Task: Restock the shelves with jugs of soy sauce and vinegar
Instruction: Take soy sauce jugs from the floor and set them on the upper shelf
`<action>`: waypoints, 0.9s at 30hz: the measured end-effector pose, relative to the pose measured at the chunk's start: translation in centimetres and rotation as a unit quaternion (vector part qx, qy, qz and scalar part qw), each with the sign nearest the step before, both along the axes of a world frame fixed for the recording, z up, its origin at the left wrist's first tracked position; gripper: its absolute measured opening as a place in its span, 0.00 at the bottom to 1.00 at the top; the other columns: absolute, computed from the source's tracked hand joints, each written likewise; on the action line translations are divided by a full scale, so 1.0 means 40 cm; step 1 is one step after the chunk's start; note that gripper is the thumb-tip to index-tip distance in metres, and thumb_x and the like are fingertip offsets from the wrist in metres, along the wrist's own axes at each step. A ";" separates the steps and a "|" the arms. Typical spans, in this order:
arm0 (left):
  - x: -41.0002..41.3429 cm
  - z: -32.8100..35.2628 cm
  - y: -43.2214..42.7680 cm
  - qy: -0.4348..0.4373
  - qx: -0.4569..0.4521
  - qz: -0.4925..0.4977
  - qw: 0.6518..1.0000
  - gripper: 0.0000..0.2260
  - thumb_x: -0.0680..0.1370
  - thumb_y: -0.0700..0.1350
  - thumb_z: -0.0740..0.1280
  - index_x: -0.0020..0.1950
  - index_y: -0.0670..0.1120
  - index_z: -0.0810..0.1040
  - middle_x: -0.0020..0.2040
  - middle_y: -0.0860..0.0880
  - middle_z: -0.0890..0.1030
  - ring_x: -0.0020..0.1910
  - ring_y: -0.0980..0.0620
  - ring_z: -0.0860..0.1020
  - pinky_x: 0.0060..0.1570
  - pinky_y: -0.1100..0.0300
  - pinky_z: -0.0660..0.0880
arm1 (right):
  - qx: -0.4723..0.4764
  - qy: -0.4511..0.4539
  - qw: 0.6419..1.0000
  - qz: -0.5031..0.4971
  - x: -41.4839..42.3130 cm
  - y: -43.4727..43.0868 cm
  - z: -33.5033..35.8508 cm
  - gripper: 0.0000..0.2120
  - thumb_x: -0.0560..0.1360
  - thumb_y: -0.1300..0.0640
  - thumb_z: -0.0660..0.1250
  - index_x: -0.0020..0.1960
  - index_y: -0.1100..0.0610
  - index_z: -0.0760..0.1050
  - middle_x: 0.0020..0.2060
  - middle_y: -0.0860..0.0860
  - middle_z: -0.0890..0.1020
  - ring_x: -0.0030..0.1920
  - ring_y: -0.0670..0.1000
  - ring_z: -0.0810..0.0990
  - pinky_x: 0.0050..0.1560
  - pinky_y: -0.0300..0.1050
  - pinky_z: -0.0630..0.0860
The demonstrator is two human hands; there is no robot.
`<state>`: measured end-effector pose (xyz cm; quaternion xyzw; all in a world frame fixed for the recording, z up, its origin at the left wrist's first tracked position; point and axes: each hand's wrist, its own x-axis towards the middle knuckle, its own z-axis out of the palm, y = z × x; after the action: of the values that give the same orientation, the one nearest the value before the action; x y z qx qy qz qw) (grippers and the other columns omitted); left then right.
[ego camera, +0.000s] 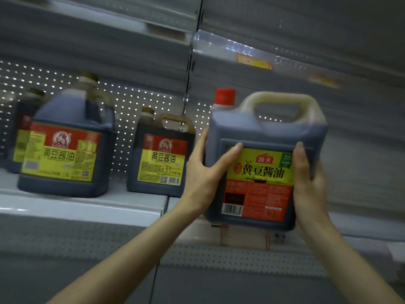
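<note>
Your left thumb (232, 152) lies flat on the jug's front face at the label's 10 o'clock corner. Your right thumb (299, 150) mirrors it at 2 o'clock. The other fingers of each hand curl round the side walls and out of sight, so your left hand (203, 172) and right hand (309, 183) clamp the soy sauce jug (263, 134) between them.

The jug stands upright with its label toward you. Its red cap (225, 96) is at 11 o'clock of its body and its handle (278, 99) at 12. It is over the right-hand shelf bay (243, 235), at about 3 o'clock in your view. The blur makes it hard to say whether the base touches the shelf yet.

Lower it squarely and push it back with your palms rather than your thumbs. Line its face up with the nearer stocked jug (161, 154) and the larger stocked jug (65, 150) at 9 o'clock, leaving a gap beside the nearer one.
</note>
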<state>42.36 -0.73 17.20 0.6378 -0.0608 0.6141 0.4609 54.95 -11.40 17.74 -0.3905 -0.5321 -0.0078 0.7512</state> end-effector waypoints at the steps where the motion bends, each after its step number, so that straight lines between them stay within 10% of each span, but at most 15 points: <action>1: 0.002 0.003 0.017 -0.009 0.001 0.013 1.000 0.29 0.66 0.57 0.71 0.64 0.51 0.72 0.52 0.50 0.82 0.51 0.51 0.82 0.48 0.56 0.79 | 0.006 -0.009 1.000 -0.001 0.004 0.021 0.007 0.29 0.59 0.26 0.67 0.55 0.39 0.72 0.45 0.45 0.85 0.44 0.47 0.85 0.39 0.38 0.79; 12: 0.065 -0.023 0.169 0.108 -0.049 0.047 0.992 0.40 0.62 0.64 0.71 0.70 0.56 0.60 0.59 0.52 0.78 0.51 0.59 0.81 0.48 0.63 0.79 | -0.043 0.053 0.998 0.014 0.101 0.215 -0.035 0.37 0.55 0.24 0.68 0.56 0.46 0.73 0.39 0.43 0.85 0.40 0.43 0.84 0.36 0.35 0.78; 17: 0.099 -0.019 0.215 0.169 -0.091 0.048 0.980 0.40 0.65 0.63 0.72 0.72 0.56 0.58 0.58 0.51 0.78 0.53 0.53 0.81 0.59 0.48 0.76 | -0.086 0.097 0.991 0.036 0.155 0.264 -0.043 0.16 0.74 0.41 0.63 0.56 0.49 0.73 0.38 0.47 0.85 0.37 0.43 0.84 0.34 0.36 0.79; 27: 0.110 -0.019 0.205 0.198 -0.110 0.073 0.971 0.34 0.72 0.58 0.68 0.74 0.54 0.58 0.55 0.54 0.79 0.53 0.54 0.80 0.58 0.52 0.76 | -0.144 0.080 0.983 0.081 0.189 0.275 -0.044 0.27 0.68 0.37 0.64 0.62 0.50 0.71 0.48 0.52 0.85 0.45 0.50 0.85 0.41 0.42 0.81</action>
<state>46.76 7.48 16.44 0.6947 0.1467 0.5105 0.4851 62.52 -0.41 15.98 -0.4499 -0.4954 0.1613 0.7254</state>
